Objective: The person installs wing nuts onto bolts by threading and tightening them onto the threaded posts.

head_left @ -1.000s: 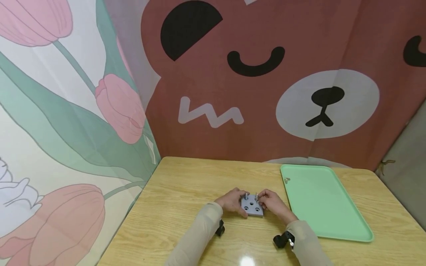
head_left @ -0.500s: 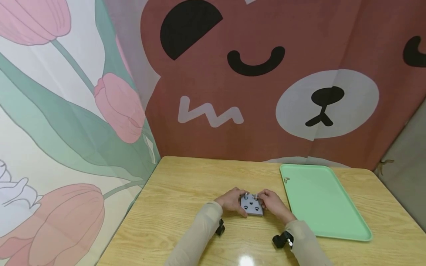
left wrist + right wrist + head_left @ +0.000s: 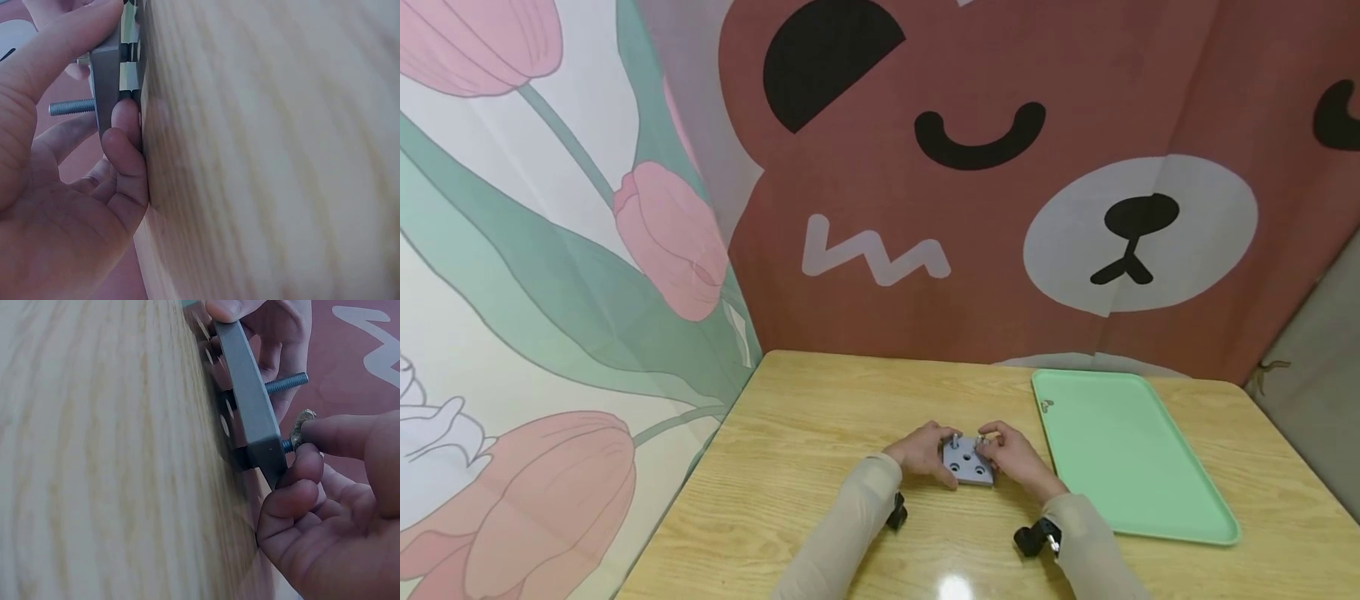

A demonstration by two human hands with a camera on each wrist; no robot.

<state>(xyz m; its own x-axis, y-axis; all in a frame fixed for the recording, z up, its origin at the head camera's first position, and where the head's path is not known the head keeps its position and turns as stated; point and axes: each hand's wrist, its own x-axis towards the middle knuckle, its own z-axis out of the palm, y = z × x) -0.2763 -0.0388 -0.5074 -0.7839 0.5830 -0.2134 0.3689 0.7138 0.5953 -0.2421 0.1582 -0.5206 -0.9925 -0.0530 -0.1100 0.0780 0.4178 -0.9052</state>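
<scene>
A grey metal plate (image 3: 964, 469) with several holes is held just above the table. My left hand (image 3: 920, 456) grips its left side, thumb on the near edge and fingers at the far edge. Two threaded bolts stick up from the plate's far side; the left one (image 3: 287, 382) is bare. On the right bolt (image 3: 287, 445) sits a brass-coloured wing nut (image 3: 303, 427), which my right hand (image 3: 1017, 460) pinches between thumb and index finger. In the right wrist view the other right fingers curl beside the plate's corner. Dark bolt heads show under the plate.
A light green tray (image 3: 1138, 467) lies on the wooden table (image 3: 820, 417) to the right, with a small printed mark near its left rim. Printed curtains (image 3: 880, 333) hang behind and to the left of the table.
My right fingers have shifted around the wing nut, turning it on the bolt, with the index finger now more raised. My left hand and the plate stay in place.
</scene>
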